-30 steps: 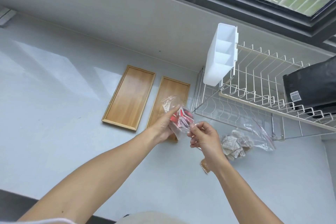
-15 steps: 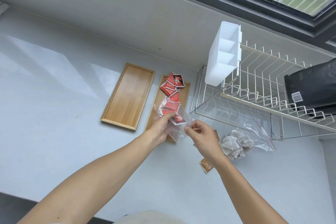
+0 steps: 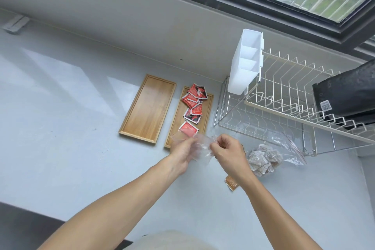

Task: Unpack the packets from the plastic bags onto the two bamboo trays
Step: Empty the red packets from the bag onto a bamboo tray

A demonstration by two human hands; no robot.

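Two bamboo trays lie side by side on the grey counter. The left tray (image 3: 147, 108) holds nothing. On the right tray (image 3: 206, 115) lie several red packets (image 3: 193, 103) in a loose line. My left hand (image 3: 181, 151) and my right hand (image 3: 227, 152) both grip a clear plastic bag (image 3: 199, 149) that looks empty, just in front of the right tray. A second clear bag (image 3: 284, 148) with several pale packets (image 3: 261, 159) lies on the counter to the right of my right hand.
A white wire dish rack (image 3: 284, 111) stands at the right, with a white plastic caddy (image 3: 245, 63) hung on it and a black object (image 3: 345, 97) on its far end. A small orange packet (image 3: 231, 182) lies under my right wrist. A wall and a window run behind.
The red packets have dropped out of the clear bag onto the right tray. Both hands have kept hold of the bag, which now looks empty.
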